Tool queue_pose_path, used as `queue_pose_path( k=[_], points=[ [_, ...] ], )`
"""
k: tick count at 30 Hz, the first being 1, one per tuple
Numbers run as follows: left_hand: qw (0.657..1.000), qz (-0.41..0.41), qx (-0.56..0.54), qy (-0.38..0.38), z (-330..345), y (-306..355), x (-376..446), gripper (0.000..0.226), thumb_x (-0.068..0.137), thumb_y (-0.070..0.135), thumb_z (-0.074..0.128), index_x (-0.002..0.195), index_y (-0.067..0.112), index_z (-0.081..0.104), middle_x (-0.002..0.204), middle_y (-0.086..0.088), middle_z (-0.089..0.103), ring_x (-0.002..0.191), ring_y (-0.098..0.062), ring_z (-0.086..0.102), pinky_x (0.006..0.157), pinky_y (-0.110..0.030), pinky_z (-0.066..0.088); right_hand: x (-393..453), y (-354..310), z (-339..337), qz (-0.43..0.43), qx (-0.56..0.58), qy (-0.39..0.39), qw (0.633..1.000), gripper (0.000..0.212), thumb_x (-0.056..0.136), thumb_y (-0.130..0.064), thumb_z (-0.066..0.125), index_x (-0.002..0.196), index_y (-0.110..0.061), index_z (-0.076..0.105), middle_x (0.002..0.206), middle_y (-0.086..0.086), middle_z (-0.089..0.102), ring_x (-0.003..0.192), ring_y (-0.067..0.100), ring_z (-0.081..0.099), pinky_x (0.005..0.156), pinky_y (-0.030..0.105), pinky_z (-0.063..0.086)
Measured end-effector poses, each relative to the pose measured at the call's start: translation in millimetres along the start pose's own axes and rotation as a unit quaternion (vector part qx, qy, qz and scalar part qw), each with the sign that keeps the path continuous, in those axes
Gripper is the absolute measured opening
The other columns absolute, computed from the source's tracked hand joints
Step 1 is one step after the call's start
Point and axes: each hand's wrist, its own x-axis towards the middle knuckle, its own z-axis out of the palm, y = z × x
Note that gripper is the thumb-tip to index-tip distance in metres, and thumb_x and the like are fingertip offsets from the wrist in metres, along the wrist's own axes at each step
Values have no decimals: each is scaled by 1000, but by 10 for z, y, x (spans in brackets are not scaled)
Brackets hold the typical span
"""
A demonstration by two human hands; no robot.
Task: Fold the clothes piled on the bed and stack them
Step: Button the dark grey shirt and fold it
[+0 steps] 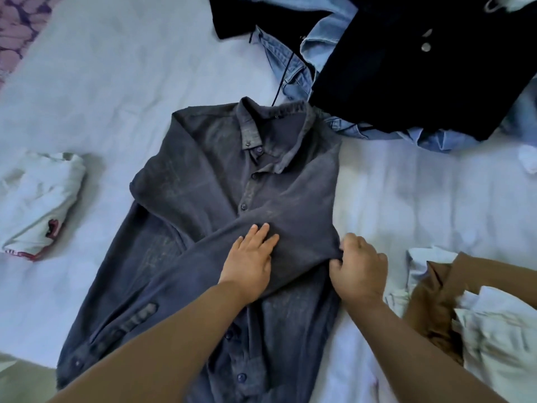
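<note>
A dark grey-blue button-up shirt lies front up on the white bed sheet, collar pointing away from me. One sleeve is folded diagonally across its front toward the lower left. My left hand lies flat with straight fingers on that folded sleeve near the shirt's middle. My right hand pinches the shirt's right edge, fingers curled round the fabric fold.
A folded white garment with red print lies at the left. A pile of dark navy clothing and light denim sits at the far right. Brown and white clothes lie at the near right.
</note>
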Motion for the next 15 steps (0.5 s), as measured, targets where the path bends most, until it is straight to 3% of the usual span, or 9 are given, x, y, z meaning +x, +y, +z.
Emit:
queue_pose_path(
  k=[3, 7, 10, 12, 15],
  points=[
    [999, 9, 30, -11, -5, 83, 16, 50, 103, 28, 25, 152, 27, 11, 160, 3, -9, 146, -16, -9, 119, -35, 1, -57, 137, -105, 91, -5, -80, 993, 18, 76, -11, 56, 93, -11, 51, 95, 8, 60, 88, 33, 57, 77, 38, 36],
    [999, 20, 34, -18, -32, 81, 77, 50, 104, 31, 24, 152, 27, 11, 159, 3, -10, 146, -17, -10, 119, -35, 1, -47, 128, -146, 91, 41, -68, 993, 18, 73, -5, 51, 88, -14, 51, 96, 8, 58, 90, 33, 55, 78, 39, 36],
    [999, 24, 21, -4, -91, 67, 174, 50, 103, 33, 26, 151, 26, 15, 160, 4, -6, 146, -15, -9, 119, -33, 2, 175, 13, -208, 7, 83, 29, 996, 26, 64, -8, 47, 86, -4, 61, 88, 15, 61, 77, 41, 59, 68, 42, 44],
    [1000, 26, 9, 4, -126, 63, 277, 50, 103, 34, 27, 151, 26, 16, 160, 5, -4, 146, -15, -8, 119, -32, 1, 491, -88, -291, -58, 84, 32, 994, 35, 75, -8, 48, 107, -2, 62, 114, 17, 60, 91, 41, 60, 75, 45, 48],
    [999, 36, 8, 13, -148, 69, 411, 50, 103, 32, 28, 151, 25, 17, 160, 5, -1, 146, -14, -8, 119, -30, 1, 997, -239, -370, -165, 51, -30, 984, 53, 92, -5, 46, 143, -15, 38, 154, 1, 29, 114, 33, 52, 88, 42, 48]
  ],
)
